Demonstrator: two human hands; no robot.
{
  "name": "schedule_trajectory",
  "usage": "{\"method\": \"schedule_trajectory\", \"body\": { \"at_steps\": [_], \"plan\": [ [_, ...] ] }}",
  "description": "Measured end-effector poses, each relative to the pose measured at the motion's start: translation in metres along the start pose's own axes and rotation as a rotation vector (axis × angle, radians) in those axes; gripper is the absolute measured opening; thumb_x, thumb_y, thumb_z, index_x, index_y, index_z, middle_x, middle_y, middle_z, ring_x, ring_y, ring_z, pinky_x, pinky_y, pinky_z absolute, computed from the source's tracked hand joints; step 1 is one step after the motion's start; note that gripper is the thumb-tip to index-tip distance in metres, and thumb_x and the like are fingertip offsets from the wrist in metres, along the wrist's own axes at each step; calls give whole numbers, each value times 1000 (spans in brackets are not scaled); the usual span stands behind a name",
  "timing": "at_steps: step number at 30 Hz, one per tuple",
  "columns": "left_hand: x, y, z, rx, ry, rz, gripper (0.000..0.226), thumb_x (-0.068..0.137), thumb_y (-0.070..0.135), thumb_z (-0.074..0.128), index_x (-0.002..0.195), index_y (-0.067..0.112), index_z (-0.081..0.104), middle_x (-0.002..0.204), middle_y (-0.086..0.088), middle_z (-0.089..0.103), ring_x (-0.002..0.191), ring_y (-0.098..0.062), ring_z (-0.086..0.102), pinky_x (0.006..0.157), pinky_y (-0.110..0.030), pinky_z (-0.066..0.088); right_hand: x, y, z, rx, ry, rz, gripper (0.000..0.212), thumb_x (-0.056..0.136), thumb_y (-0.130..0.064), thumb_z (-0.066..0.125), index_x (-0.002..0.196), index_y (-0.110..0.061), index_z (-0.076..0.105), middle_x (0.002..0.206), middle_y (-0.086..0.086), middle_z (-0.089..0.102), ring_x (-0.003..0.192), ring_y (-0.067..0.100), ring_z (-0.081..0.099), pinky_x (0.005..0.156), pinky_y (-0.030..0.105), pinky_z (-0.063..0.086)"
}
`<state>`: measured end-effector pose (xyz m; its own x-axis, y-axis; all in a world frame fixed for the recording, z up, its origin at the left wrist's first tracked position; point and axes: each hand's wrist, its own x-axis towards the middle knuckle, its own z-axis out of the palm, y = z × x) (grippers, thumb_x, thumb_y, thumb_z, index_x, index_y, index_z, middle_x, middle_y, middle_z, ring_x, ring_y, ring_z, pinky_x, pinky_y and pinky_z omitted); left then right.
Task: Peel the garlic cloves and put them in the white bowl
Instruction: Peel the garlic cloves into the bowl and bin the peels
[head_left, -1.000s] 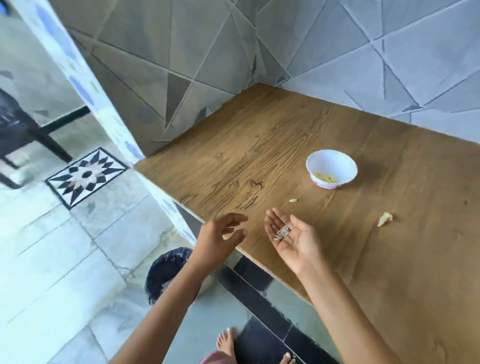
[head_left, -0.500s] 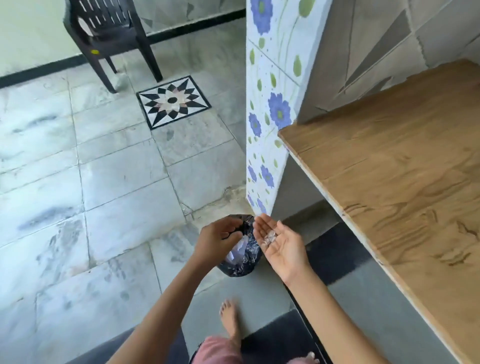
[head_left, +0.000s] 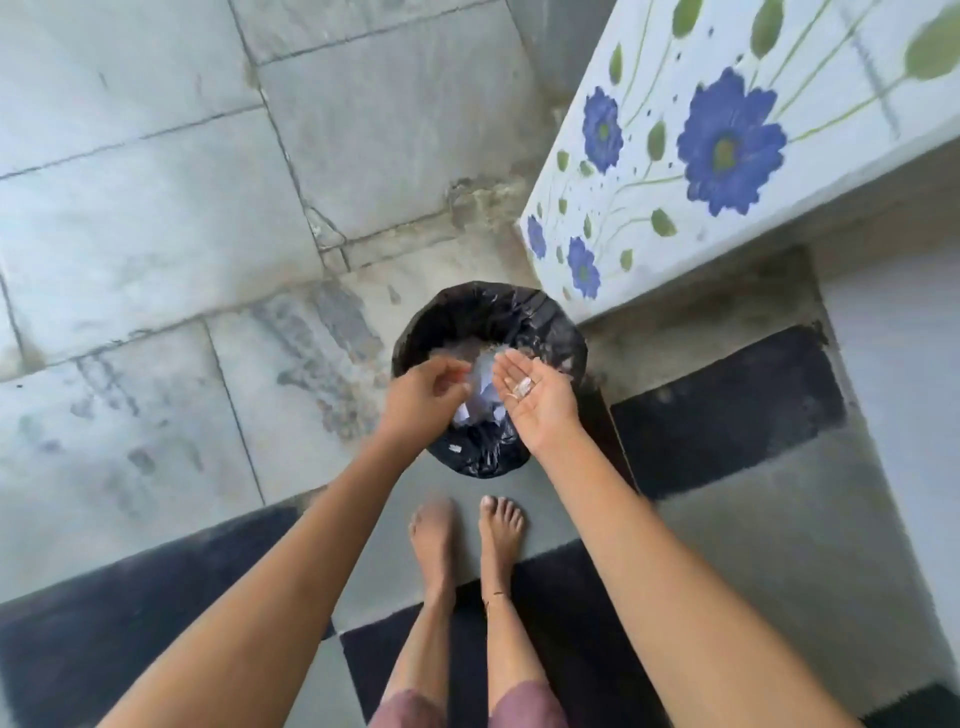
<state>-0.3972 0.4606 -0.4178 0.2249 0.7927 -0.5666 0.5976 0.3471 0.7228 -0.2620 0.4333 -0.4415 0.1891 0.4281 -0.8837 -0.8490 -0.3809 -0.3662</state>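
Step in hand looks like dumping waste: right hand (head_left: 540, 402) palm up over the black-lined bin (head_left: 519, 306), fingers (head_left: 511, 366) laid open, papery peel scraps (head_left: 522, 387) lying loose on the palm, not gripped. Left hand (head_left: 423, 397) also over the bin, fingers loosely curled; can't tell if they pinch anything (too blurred). Best move: tilt the palm low inside the rim and brush it off with the left, as skins are light and cling. Garlic cloves and white bowl not in view. No readable text or brand; just blue flowers on a white panel (head_left: 727, 145).

Left hand (head_left: 421, 400) and right hand (head_left: 540, 402) side by side over the bin (head_left: 483, 301), peel scraps (head_left: 522, 387) sitting on the right palm.
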Motion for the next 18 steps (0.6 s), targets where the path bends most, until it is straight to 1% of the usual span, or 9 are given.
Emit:
{"method": "schedule_trajectory", "body": {
  "at_steps": [3,5,9,11,12,14,15,16,18],
  "plan": [
    [44,-58,35,-7,-1,-69,23,87,10,60,109,13,67,98,1,66,86,-9,58,78,-17,42,69,25,-19,-27,38,25,40,104,-18,25,127,5,48,119,15,57,117,24,52,96,31,41],
    [67,-90,55,-57,8,-122,22,87,10,59,107,15,67,98,1,66,88,-9,58,81,-21,44,106,40,-31,-26,42,44,43,104,-19,23,131,7,44,134,19,49,128,28,44,98,32,38],
    [101,-129,82,-78,18,-170,22,89,12,57,107,17,67,94,5,63,83,-5,56,77,-19,40,152,60,-45,-43,48,74,43,103,-19,25,133,7,42,139,21,45,130,28,44,102,32,36],
    [115,-138,92,-82,15,-184,22,89,12,56,108,17,67,94,5,63,82,-5,56,78,-20,41,167,64,-49,-123,53,91,48,103,-29,27,138,1,39,145,18,39,126,21,45,103,30,35],
    [119,-138,94,-83,0,-188,23,89,12,55,109,17,66,96,5,63,84,-6,56,79,-21,41,171,65,-51,-172,54,107,54,101,-39,28,143,-5,35,150,14,33,129,18,41,105,31,32],
    [126,-141,100,-96,-19,-199,24,90,13,54,111,17,66,100,3,64,89,-10,57,82,-22,41,177,64,-56,-190,60,142,64,96,-57,27,149,-21,22,157,5,16,143,21,19,115,44,14],
    [127,-143,103,-98,-16,-195,25,90,13,54,112,17,65,101,2,64,91,-11,57,82,-22,41,177,64,-58,-165,58,149,67,93,-62,27,150,-27,17,158,2,10,145,24,11,116,50,8],
    [126,-140,104,-111,-23,-207,25,90,13,54,112,16,65,102,1,64,93,-11,57,83,-22,42,176,62,-60,-137,43,155,68,92,-65,26,150,-30,15,159,2,7,145,27,10,115,53,8],
    [121,-135,105,-129,-27,-207,24,92,14,53,113,15,65,104,0,65,95,-11,58,84,-23,43,174,61,-61,-87,23,173,67,92,-66,23,149,-32,16,158,3,9,140,32,23,106,50,26]
  ]
}}
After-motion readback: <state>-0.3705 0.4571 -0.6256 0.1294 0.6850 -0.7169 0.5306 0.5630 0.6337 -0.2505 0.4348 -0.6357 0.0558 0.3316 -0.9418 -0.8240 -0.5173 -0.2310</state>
